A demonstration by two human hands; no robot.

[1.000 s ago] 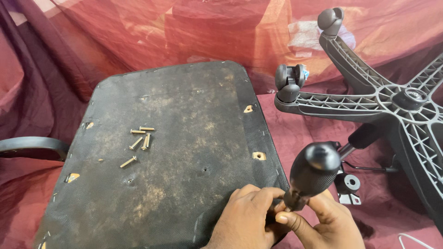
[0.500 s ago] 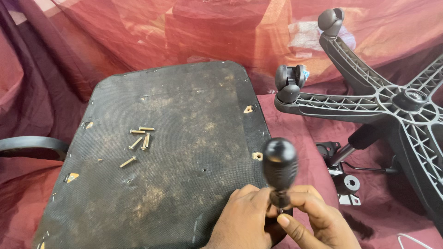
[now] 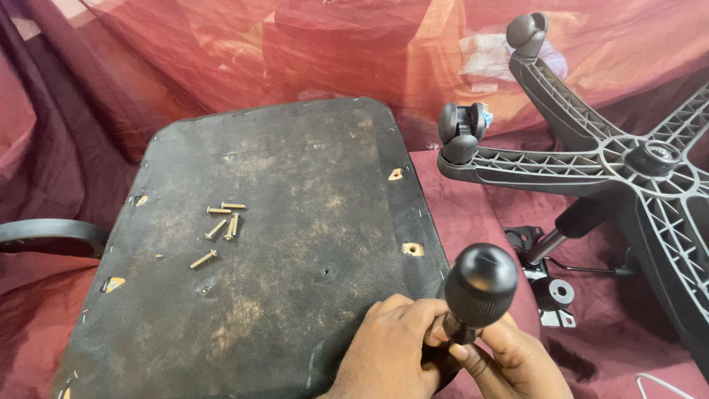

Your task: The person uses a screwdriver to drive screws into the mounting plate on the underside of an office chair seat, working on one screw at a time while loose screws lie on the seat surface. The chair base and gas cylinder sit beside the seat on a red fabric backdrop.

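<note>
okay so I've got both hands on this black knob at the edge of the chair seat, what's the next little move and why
Probably keep turning the black knob, pinching its narrow neck with the left hand while the right hand regrips. Both hands sit under the knob at the near right corner of the upturned seat, and its stem disappears between the fingers, so whether it is seated cannot be told. The loose screws lie out of the way.

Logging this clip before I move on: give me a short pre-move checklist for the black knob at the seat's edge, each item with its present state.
1. Left hand grips the stem under the round black ribbed knob: ok.
2. Right hand supports the stem: ok.
3. Stem seated in the upturned black fabric seat base: cannot tell, hidden by fingers.
4. Loose brass screws lie apart from both hands: ok.
5. Black five-arm wheeled chair base stands apart from the knob: ok.
</note>
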